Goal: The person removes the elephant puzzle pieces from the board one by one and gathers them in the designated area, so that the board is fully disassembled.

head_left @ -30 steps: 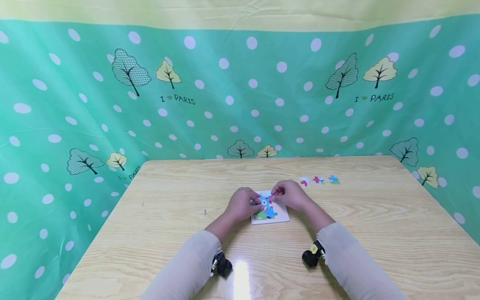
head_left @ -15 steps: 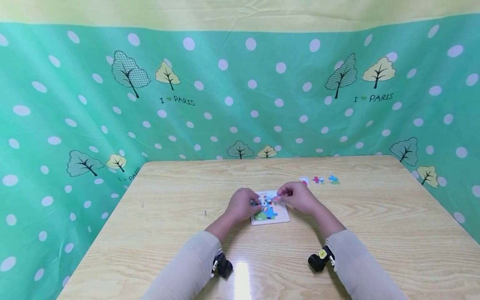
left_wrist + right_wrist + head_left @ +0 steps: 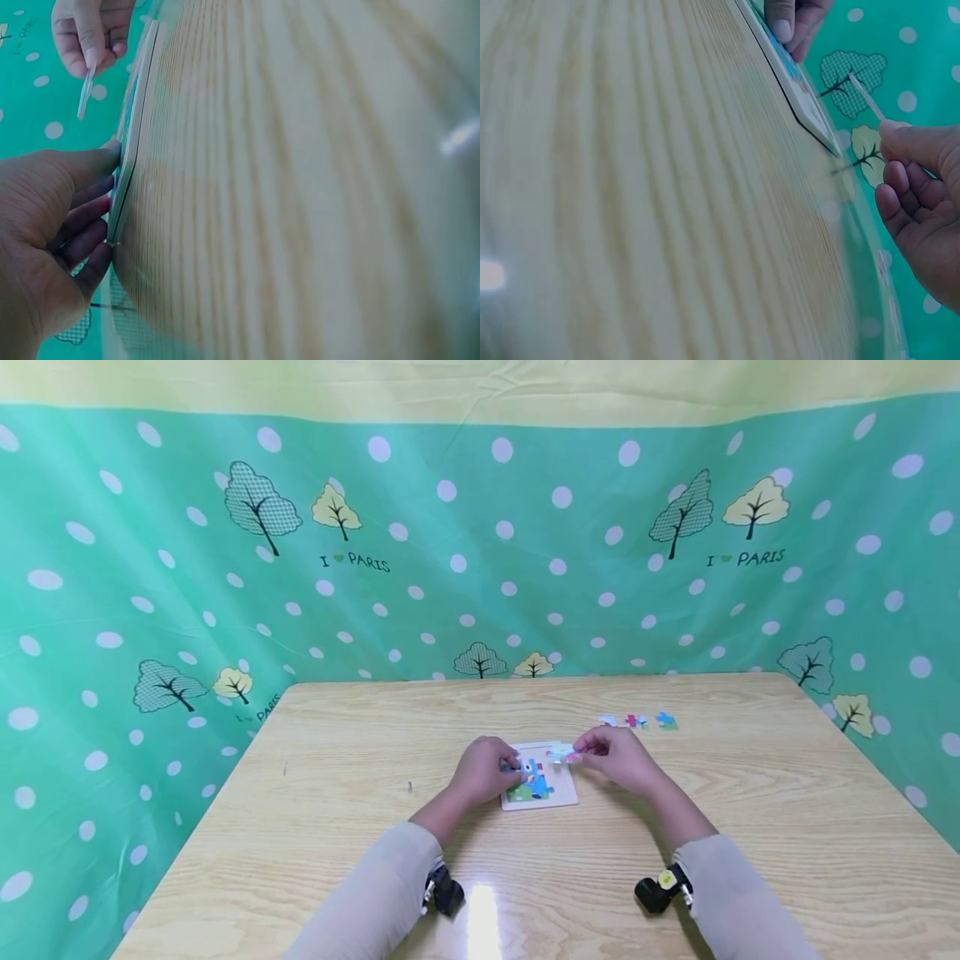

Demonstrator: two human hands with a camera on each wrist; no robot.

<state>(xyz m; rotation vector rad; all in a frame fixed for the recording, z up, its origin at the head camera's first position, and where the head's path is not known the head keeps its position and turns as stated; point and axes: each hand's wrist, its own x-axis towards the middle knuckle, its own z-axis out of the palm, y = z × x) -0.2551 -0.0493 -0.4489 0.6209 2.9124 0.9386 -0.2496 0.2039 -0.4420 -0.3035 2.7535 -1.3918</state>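
Note:
My left hand rests on the left side of a white-framed jigsaw puzzle board, its thumb and fingertips touching the top. A blue animal picture partly fills the board; the hand covers some of it. Over the board's upper right, my right hand pinches a pale puzzle piece between thumb and finger. The wrist views show this puzzle piece edge-on, raised off the board. Its printed face is hard to make out.
Several loose puzzle pieces lie in a row behind my right hand, among them a blue-green piece and a red-and-white piece. A tiny dark speck is left of the board. A green dotted curtain backs the wooden table.
My right hand has drawn back to the right, and the pinched puzzle piece has come up off the picture and turned. My left hand has stayed on the board.

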